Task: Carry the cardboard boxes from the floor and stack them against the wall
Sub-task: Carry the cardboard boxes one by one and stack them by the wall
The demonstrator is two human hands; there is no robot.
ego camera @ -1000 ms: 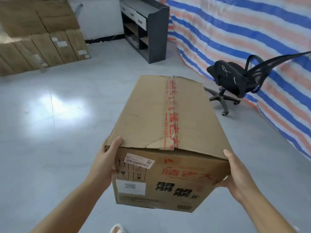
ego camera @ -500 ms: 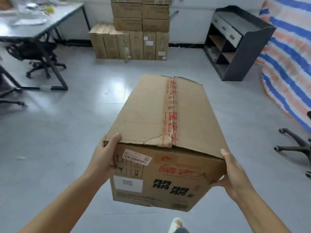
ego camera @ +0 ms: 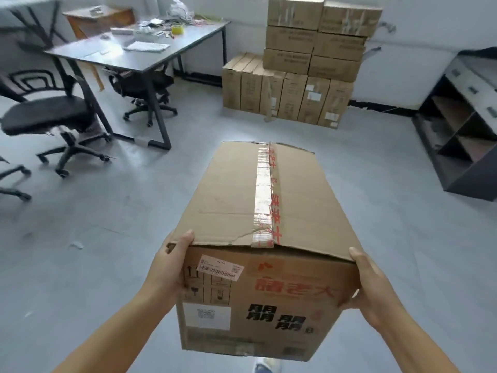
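A: So, hands first. What has each got?

B: Left hand [ego camera: 168, 267] clamps the near left corner of the long brown cardboard box with clear tape and red print along its top seam [ego camera: 265, 238]. Thumb hooked over the top edge, remaining fingers hidden behind the left side. Right hand [ego camera: 372, 286] cups the near right corner, thumb lying up along the edge, fingers curled under the bottom and out of sight.

A: Box position?

B: Held in the air between both palms, well clear of the grey floor [ego camera: 107, 238], long axis pointing away from the fingers. Near end face carries a pink barcode label [ego camera: 220, 267] just beside the left thumb, a white label below that, black and red printed characters toward the right hand.

A: Beyond the fingertips?

B: Stack of brown cardboard boxes against the white wall [ego camera: 301, 65], straight past the far end of the carried box and well apart from it. Bottom row upright, flat boxes piled on top.

A: Off to the sides?

B: Past the left hand: dark grey desk with black legs [ego camera: 134, 57], cluttered top, and a black mesh office chair [ego camera: 51, 117] beside it. Past the right hand: dark shelf unit with open compartments [ego camera: 462, 135].
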